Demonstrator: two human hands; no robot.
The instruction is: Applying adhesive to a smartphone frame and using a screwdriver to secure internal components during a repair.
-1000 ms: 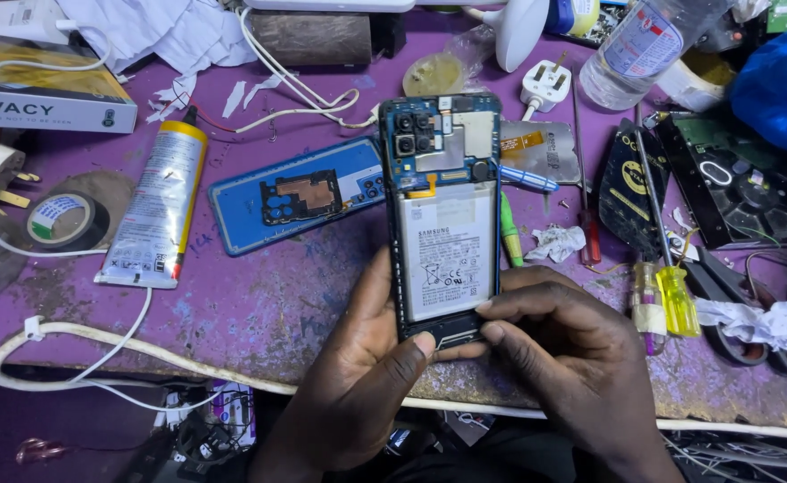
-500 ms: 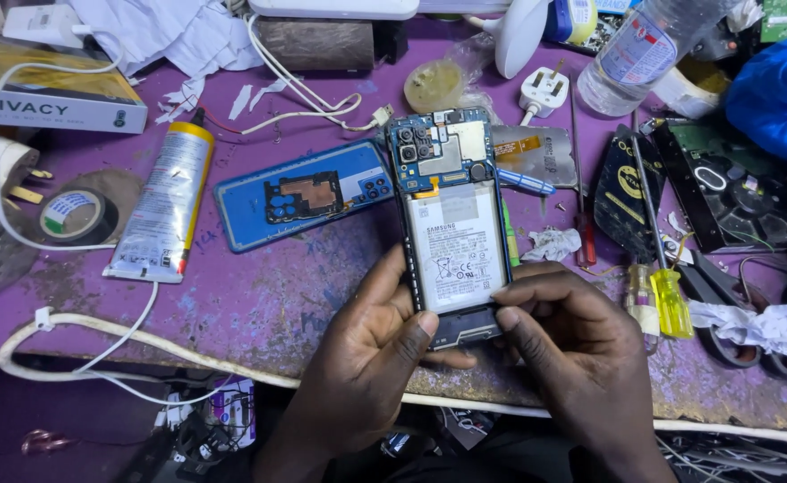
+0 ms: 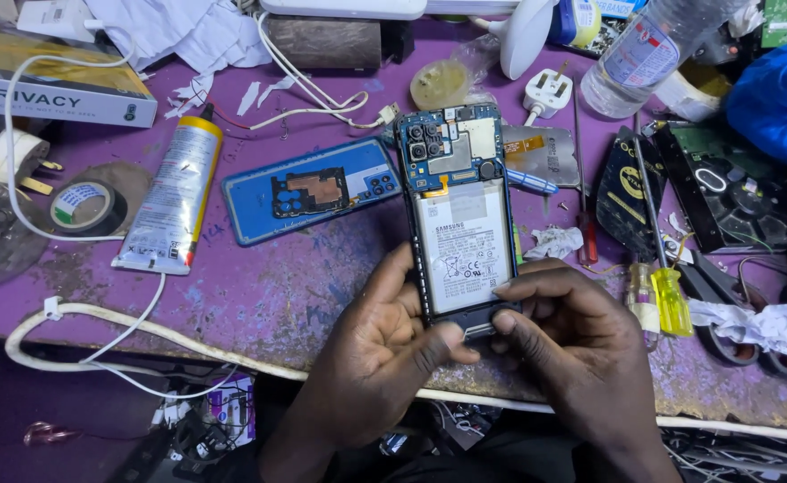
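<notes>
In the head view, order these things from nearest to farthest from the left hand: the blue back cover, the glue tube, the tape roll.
From the left hand:
1. Blue back cover, just above it, on the purple table.
2. Glue tube, farther left.
3. Tape roll, farthest left, near the table edge.

Lighting bright, even and diffuse from above; shadows soft and short, the darkest falling under the near edge of the purple workbench [image 3: 259, 295], where the space below is dim and detail is lost. Mild glare on the white battery [image 3: 463, 255] of the opened phone, on the glossy blue back cover [image 3: 313, 190] and on the clear plastic bottle [image 3: 648, 54]. Focus sharp across the centre, including both hands' fingertips [image 3: 447, 335]; slight softening and wide-angle stretch towards the corners, e.g. the blue cloth [image 3: 782, 85] top right.
</notes>
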